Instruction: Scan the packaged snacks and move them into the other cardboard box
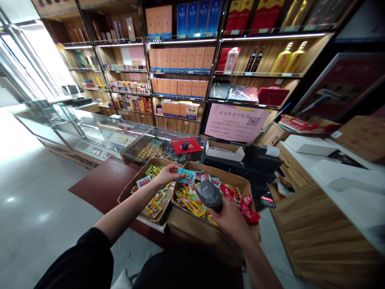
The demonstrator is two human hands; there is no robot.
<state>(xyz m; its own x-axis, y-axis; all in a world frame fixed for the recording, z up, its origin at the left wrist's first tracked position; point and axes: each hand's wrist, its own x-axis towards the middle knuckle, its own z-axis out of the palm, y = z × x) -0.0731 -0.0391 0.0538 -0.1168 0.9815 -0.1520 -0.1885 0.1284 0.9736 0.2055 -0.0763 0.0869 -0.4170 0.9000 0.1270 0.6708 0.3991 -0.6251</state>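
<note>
My left hand point(169, 175) is closed on the edge of a small blue snack packet point(187, 176), above the place where two cardboard boxes meet. In my right hand point(230, 218) is a dark grey handheld barcode scanner point(208, 193), its head pointing toward the packet. Below the scanner, the right cardboard box point(240, 178) holds many small snack packets, with yellow point(190, 204) and red ones point(249, 210) among them. The left cardboard box point(129, 189) contains more colourful packets. My fingers round the scanner's handle are partly hidden.
A glass display counter point(135, 134) runs behind the boxes, with a red mat point(189, 145) on it. A black receipt printer point(258, 158) and a monitor with a pink sign point(236, 122) stand beyond. Shelves of boxed goods point(186, 59) line the wall. A wooden cabinet point(315, 228) stands right.
</note>
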